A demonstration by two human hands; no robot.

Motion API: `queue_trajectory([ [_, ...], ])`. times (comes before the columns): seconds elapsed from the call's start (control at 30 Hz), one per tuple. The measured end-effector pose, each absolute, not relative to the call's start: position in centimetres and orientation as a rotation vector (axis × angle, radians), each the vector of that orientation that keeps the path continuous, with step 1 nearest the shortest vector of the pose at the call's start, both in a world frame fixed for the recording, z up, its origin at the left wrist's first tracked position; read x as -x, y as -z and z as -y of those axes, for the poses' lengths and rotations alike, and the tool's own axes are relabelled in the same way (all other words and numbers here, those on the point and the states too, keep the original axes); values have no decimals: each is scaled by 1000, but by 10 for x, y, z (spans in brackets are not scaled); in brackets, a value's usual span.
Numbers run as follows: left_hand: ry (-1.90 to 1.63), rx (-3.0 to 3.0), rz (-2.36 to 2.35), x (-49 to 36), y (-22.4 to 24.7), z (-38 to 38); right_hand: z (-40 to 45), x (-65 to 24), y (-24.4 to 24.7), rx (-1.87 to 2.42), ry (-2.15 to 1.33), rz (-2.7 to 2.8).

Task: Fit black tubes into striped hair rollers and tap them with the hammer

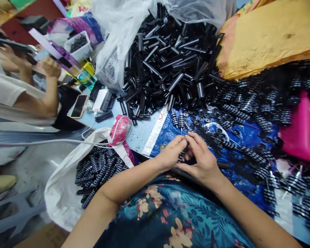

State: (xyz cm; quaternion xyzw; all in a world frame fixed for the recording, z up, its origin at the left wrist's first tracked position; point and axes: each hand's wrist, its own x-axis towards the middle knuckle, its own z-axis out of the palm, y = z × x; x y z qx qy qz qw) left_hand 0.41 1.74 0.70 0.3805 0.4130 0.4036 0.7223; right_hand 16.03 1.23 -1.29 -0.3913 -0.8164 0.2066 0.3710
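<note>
At the table's front edge my left hand (171, 153) and my right hand (202, 159) meet, fingertips together. Between them is a black-and-white ridged piece (181, 157), mostly hidden by my fingers. A thin metal pin (181, 131) stands up just beyond my fingertips, below two small ridged pieces (177, 120) on the blue sheet (160, 136). My left fingers are closed round the ridged piece. My right thumb and fingers curl in against it from the other side. Small black rings (201, 117) lie scattered beyond my hands.
Black tubes (170, 62) are heaped at the back. An open white sack (57, 193) of ridged pieces stands at the left, with a phone (79, 106) and white cable beyond. A pink bin (297, 134) and more ridged pieces lie right. Another person's arm (45, 100) is far left.
</note>
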Motion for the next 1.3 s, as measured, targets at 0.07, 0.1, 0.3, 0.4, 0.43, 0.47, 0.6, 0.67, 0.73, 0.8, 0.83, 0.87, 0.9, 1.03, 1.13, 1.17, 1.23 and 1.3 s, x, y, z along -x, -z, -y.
queue_trajectory([
  [0.07,-847,-1180,-1039,14,-11,-27,-12,-165,12,996,-500,2095],
  [0.1,-820,-1404,-1169,29,-14,-35,-12,-169,12,999,-500,2089],
  [0.3,-119,-2311,-2020,132,-15,-98,-3,-177,5,1091,-591,2035],
  [0.4,-112,-2539,-1965,149,-9,-113,1,-167,2,970,-710,2097],
  [0.43,-272,-2594,-1982,150,-7,-116,0,-165,3,924,-728,2116],
  [0.47,-473,-2629,-1991,150,-5,-117,-2,-166,5,911,-735,2122],
  [0.6,-1025,-2691,-1899,131,2,-103,-9,-180,11,1049,-803,2021],
  [0.67,-901,-2668,-1779,111,2,-81,-8,-185,10,1063,-803,1986],
  [0.73,-620,-2586,-1540,91,1,-59,-5,-188,9,1038,-772,1969],
  [0.8,-454,-2435,-1401,76,0,-45,-2,-191,9,1026,-746,1961],
  [0.83,-423,-2351,-1419,71,0,-42,-1,-192,10,1031,-744,1960],
  [0.87,-404,-2275,-1481,67,0,-41,1,-192,11,1037,-752,1964],
  [0.9,-379,-2210,-1560,65,-1,-43,2,-193,12,1040,-766,1972],
  [1.03,-348,-1981,-1853,57,-1,-61,5,-193,14,1004,-760,1996],
  [1.13,-640,-1625,-1799,48,-9,-61,7,-197,14,961,-643,1973],
  [1.17,-726,-1470,-1708,44,-14,-57,9,-198,14,961,-607,1956],
  [1.23,-796,-1162,-1478,31,-24,-44,12,-200,15,993,-564,1915],
  [1.3,-789,-926,-1260,14,-28,-30,14,-200,16,1032,-557,1883],
])
